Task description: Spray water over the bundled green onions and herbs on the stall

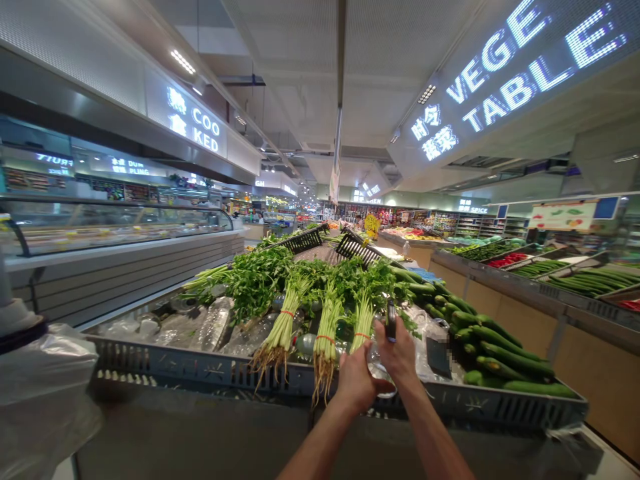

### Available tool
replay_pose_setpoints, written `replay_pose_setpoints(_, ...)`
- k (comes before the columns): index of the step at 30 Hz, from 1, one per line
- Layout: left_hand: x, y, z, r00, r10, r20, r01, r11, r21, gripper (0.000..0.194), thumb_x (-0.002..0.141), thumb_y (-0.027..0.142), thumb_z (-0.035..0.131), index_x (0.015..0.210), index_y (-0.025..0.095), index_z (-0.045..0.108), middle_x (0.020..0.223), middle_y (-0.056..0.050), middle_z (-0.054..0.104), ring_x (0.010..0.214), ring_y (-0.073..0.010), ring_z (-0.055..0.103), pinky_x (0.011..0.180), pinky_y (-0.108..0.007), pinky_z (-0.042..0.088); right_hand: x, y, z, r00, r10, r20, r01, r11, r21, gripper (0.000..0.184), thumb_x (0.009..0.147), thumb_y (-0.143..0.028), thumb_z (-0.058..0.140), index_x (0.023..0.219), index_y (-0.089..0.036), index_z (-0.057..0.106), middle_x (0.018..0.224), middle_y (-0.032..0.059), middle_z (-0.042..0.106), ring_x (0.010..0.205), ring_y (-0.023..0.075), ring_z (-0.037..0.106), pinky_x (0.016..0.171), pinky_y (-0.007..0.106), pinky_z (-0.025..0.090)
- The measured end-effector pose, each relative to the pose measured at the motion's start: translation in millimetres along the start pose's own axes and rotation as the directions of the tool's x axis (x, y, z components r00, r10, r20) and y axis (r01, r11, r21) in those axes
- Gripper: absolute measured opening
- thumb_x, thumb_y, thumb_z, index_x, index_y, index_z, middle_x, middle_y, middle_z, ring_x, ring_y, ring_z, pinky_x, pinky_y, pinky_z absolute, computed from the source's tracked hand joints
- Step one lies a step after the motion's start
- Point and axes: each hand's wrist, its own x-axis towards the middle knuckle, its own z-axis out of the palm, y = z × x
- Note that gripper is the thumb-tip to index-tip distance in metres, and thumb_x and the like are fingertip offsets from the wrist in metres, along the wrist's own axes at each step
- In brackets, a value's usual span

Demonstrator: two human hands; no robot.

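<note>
Bunches of leafy celery [327,323], tied with red bands, lie in a row with their stringy roots over the front rim of a grey plastic crate [200,367]. My left hand [356,379] is closed around the root end of the rightmost celery bunch [363,317], hiding its roots. Just right of it, my right hand [397,350] grips a small black object [391,321] held upright beside the stalks; its kind is not clear. Clear plastic bottles [217,323] lie under and beside the greens.
Cucumbers [505,343] are heaped at the right of the crate, near a dark flat piece [439,357]. A clear plastic bag [45,400] hangs at the left. Across the aisles stand a glass-fronted counter [120,227] and another vegetable stand [525,293].
</note>
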Motion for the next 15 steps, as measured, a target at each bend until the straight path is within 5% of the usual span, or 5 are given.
replay_pose_setpoints(15, -1.6, 2.9, 0.9, 0.999, -0.031, 0.007, 0.031, 0.999, -0.033, 0.068, 0.044, 0.027, 0.071, 0.108, 0.023, 0.048, 0.102, -0.002, 0.06, 0.093, -0.0208, 0.053, 0.09, -0.03, 0.032, 1.1, -0.1, -1.5, 0.999, -0.006, -0.041, 0.006, 1.0, 0.005, 0.037, 0.07, -0.052, 0.037, 0.082, -0.02, 0.05, 0.072, 0.0043, 0.059, 0.069, 0.0198, 0.054, 0.063, 0.03, 0.036)
